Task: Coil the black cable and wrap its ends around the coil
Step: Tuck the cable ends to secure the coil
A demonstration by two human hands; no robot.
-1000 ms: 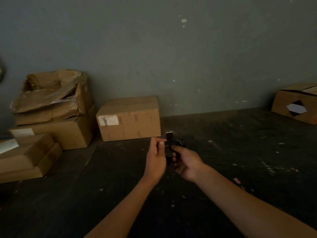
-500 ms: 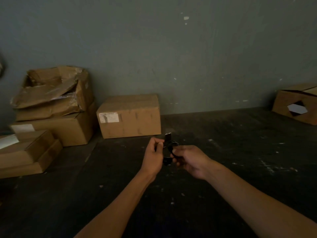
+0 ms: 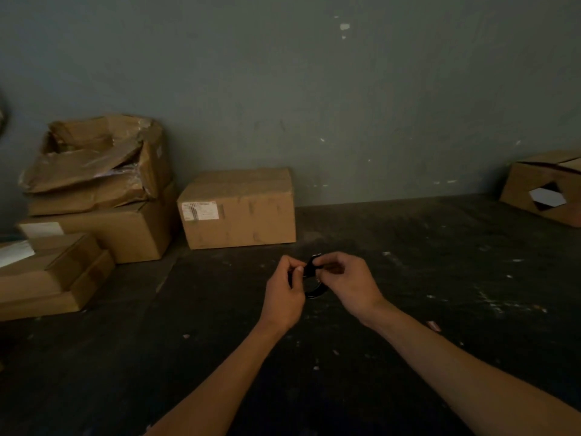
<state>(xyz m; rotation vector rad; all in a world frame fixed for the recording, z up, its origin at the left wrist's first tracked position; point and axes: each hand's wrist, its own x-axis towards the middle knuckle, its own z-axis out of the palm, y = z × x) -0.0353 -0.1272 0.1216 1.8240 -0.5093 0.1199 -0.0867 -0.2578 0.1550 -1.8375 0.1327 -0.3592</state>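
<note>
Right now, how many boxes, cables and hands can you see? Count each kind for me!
Cardboard boxes: 6 (crushed open box, box beneath it, two flat boxes stacked at the left, labelled box, box at the right edge)
Black cables: 1 (coiled black cable)
Hands: 2 (left hand, right hand)
Total: 9
</note>
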